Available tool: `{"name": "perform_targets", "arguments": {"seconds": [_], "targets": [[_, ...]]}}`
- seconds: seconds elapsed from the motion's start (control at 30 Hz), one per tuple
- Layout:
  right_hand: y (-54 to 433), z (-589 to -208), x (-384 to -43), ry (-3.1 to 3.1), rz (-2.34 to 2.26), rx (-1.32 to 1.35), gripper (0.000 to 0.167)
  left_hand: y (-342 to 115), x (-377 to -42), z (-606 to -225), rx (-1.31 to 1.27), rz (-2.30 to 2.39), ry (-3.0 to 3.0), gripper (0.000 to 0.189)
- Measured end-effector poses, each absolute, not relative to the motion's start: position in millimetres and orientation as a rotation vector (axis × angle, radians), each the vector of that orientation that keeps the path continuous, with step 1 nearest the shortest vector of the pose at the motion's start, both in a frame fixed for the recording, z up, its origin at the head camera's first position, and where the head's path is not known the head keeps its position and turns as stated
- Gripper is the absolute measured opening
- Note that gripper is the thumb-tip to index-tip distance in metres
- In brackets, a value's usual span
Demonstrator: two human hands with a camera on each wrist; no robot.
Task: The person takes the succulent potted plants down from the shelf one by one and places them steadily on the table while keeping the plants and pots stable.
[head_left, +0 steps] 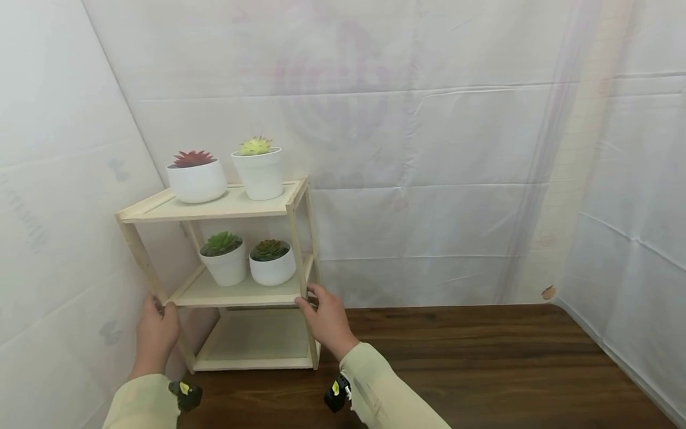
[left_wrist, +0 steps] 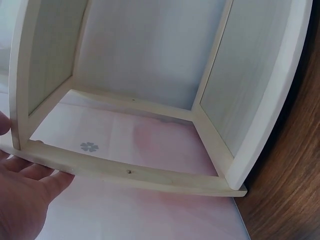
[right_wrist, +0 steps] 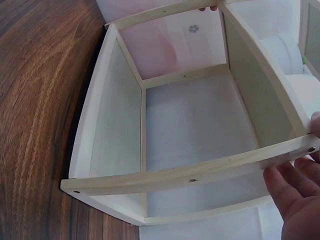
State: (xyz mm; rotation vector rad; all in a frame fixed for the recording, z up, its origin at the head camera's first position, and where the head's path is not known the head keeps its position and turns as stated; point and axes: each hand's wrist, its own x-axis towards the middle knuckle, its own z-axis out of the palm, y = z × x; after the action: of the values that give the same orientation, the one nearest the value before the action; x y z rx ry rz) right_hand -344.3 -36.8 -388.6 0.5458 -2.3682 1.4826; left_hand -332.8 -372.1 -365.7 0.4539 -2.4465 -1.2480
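Note:
A pale wooden three-tier shelf [head_left: 236,299] stands at the left of the table. My left hand [head_left: 156,330] grips its left front post by the middle tier, thumb in front and fingers behind, as the left wrist view shows. At the same height my right hand [head_left: 327,316] holds the right front post between thumb and fingers. On the top tier are a red succulent in a white pot [head_left: 197,182] and a yellow-green one in a taller white pot [head_left: 261,173]. The middle tier carries a green succulent pot [head_left: 227,266] and a reddish-green succulent pot [head_left: 272,268]. Nothing stands on the bottom tier.
The dark wood table [head_left: 482,369] stretches to the right of the shelf. White sheeting [head_left: 455,179] hangs behind and along both sides, the left sheet close beside the shelf. A small brown mark [head_left: 548,292] shows near the back right corner.

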Motion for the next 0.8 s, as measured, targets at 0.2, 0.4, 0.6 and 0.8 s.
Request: {"name": "perform_targets", "arguments": {"seconds": [0.2,0.4,0.6,0.8], "targets": [[-37.3,-387.9,-343.9,-2.409,1.397,0.505,0.045,-371.2,-332.0,-367.1,0.455,-1.230,-2.450,0.065],[-38.5,-386.9,-344.5,-2.423,1.427,0.496,0.045,-373.2,-331.9,-367.5,0.451,-1.227,-2.464,0.065],[-39.9,-387.7,-347.4,-2.426,1.447,0.501,0.045,-374.6,-330.6,-366.0,0.444,-1.234,-2.452,0.065],[-37.7,-390.4,-349.2,-2.429,1.423,0.484,0.045,-373.0,-330.2,-365.3,0.453,-1.224,-2.454,0.064]]}}
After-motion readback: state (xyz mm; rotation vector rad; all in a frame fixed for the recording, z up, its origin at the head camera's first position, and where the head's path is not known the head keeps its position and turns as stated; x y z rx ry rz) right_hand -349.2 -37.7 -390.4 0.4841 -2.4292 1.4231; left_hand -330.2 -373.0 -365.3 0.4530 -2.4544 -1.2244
